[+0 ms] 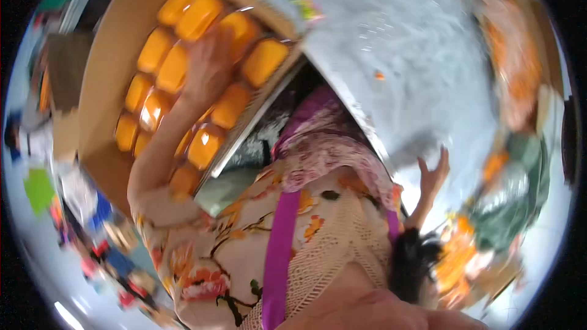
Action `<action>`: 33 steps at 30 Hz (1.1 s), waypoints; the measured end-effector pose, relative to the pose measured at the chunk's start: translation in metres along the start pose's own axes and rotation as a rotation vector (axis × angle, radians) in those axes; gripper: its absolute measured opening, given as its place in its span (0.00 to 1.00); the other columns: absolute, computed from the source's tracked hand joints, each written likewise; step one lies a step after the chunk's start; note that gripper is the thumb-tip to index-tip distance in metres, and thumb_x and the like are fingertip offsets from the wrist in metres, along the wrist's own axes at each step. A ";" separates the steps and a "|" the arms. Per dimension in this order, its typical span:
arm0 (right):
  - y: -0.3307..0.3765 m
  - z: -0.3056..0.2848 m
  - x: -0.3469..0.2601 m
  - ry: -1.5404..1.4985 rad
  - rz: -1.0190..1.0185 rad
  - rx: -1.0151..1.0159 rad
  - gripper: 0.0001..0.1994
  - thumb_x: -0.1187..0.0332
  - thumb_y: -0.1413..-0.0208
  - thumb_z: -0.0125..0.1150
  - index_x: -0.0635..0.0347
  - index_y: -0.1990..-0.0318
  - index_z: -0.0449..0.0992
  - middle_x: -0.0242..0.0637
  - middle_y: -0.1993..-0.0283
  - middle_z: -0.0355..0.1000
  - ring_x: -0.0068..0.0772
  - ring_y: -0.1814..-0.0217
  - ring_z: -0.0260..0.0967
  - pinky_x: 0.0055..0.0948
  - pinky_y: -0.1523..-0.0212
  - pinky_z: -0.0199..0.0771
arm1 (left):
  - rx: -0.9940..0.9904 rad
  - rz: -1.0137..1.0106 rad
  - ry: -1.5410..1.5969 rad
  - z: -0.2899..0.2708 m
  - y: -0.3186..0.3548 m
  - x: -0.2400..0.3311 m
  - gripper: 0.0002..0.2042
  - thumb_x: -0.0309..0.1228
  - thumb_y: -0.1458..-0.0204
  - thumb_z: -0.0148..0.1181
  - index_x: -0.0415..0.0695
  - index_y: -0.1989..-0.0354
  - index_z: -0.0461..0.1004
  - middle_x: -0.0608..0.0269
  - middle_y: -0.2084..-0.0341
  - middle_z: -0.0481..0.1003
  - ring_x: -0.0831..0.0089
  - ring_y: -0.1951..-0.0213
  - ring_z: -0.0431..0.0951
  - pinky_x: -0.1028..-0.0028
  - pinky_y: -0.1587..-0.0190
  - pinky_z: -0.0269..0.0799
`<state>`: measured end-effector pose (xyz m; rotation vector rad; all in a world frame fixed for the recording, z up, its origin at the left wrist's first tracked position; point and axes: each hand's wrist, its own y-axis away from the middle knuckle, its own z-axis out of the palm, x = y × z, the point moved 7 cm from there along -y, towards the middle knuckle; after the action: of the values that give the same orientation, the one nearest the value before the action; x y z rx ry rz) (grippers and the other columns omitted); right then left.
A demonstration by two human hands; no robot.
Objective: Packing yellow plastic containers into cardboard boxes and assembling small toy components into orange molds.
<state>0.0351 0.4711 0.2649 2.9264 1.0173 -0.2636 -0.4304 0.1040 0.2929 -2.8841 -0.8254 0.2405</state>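
Observation:
On the left, my left hand (208, 64) reaches down into a cardboard box (101, 85). Its fingers rest among glossy orange packs (200, 17) with rounded corners, which look wrapped in clear film. Blur and the packs hide the fingertips, so I cannot make out whether it grips one. Over the near edge of the pale grey table (422, 55), my right hand (434, 174) is raised with its fingers spread and nothing in them.
A small orange piece (380, 76) and a colourful packet (304, 6) lie on the table. Along the right side are a clear bag of orange things (516, 61) and a dark green bag (520, 195). Blurred clutter fills the lower left.

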 end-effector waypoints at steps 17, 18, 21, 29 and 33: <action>-0.036 -0.032 0.089 -0.437 0.288 0.018 0.28 0.68 0.59 0.72 0.52 0.46 0.72 0.42 0.53 0.74 0.33 0.62 0.74 0.31 0.62 0.74 | -0.077 -0.060 0.222 -0.022 0.007 -0.004 0.26 0.30 0.45 0.53 0.38 0.37 0.57 0.51 0.40 0.61 0.58 0.38 0.60 0.60 0.39 0.56; -0.046 -0.041 0.126 -0.415 0.340 0.153 0.27 0.63 0.58 0.72 0.51 0.47 0.72 0.43 0.56 0.74 0.40 0.61 0.74 0.36 0.61 0.74 | -0.073 -0.157 0.316 -0.033 0.007 -0.010 0.25 0.30 0.44 0.53 0.38 0.38 0.58 0.52 0.41 0.61 0.59 0.39 0.60 0.60 0.39 0.57; -0.079 -0.079 0.262 0.101 0.476 0.463 0.31 0.51 0.58 0.70 0.55 0.47 0.72 0.46 0.62 0.76 0.46 0.60 0.74 0.40 0.58 0.74 | -0.062 -0.450 0.507 -0.074 0.002 -0.018 0.24 0.30 0.44 0.53 0.38 0.39 0.60 0.53 0.42 0.64 0.61 0.40 0.63 0.63 0.40 0.60; -0.134 -0.060 0.411 0.303 0.629 0.276 0.41 0.34 0.63 0.62 0.60 0.48 0.72 0.49 0.54 0.75 0.47 0.51 0.72 0.38 0.52 0.72 | 0.410 -0.172 0.966 -0.168 -0.022 0.124 0.28 0.43 0.49 0.63 0.28 0.52 0.68 0.48 0.56 0.72 0.60 0.55 0.74 0.65 0.51 0.72; -0.132 -0.027 0.340 0.197 0.638 0.197 0.39 0.36 0.63 0.64 0.55 0.48 0.73 0.46 0.53 0.75 0.45 0.50 0.72 0.38 0.52 0.71 | -0.198 0.080 0.981 -0.106 -0.095 0.296 0.13 0.19 0.52 0.61 0.39 0.56 0.75 0.54 0.62 0.76 0.64 0.62 0.77 0.72 0.56 0.72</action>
<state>0.2200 0.7858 0.2374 3.3028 0.0230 -0.0507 -0.2113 0.3334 0.3780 -2.6495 -0.5338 -1.1976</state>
